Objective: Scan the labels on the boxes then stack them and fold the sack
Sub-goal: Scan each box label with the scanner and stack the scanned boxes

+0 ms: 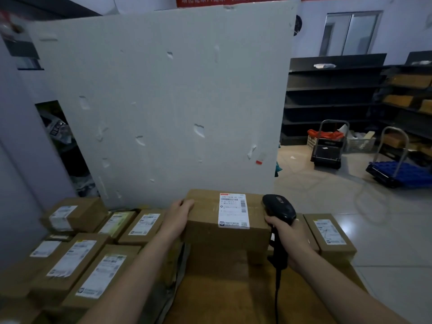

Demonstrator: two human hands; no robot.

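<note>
Head view, the only view.

Writing first. The top box carries a white shipping label folded over its near top edge: a red tab in the upper left corner, a barcode under it, a second barcode down the right side, a dark logo square at bottom left and a QR-type square at bottom right. The print is too blurred to read. A red banner with white Chinese characters is cut off by the frame top. The labels on the left boxes are also unreadable, some with a yellow stripe on top.

The top box is plain brown cardboard with taped seams and stands at the far edge of a larger brown carton.

Left hand — fingers curled over the box's top left corner, gripping it. Right hand — closed round the handle of a black barcode scanner; the scanner head sits just beside the box's upper right corner and its cable hangs down toward the frame bottom.

The left boxes lie flat and close together, labels up, one stacked at the far left. One more labelled box lies off the carton's right edge.

Behind stand a dented white foam board, dark shelving and two hand carts on the tiled floor.
</note>
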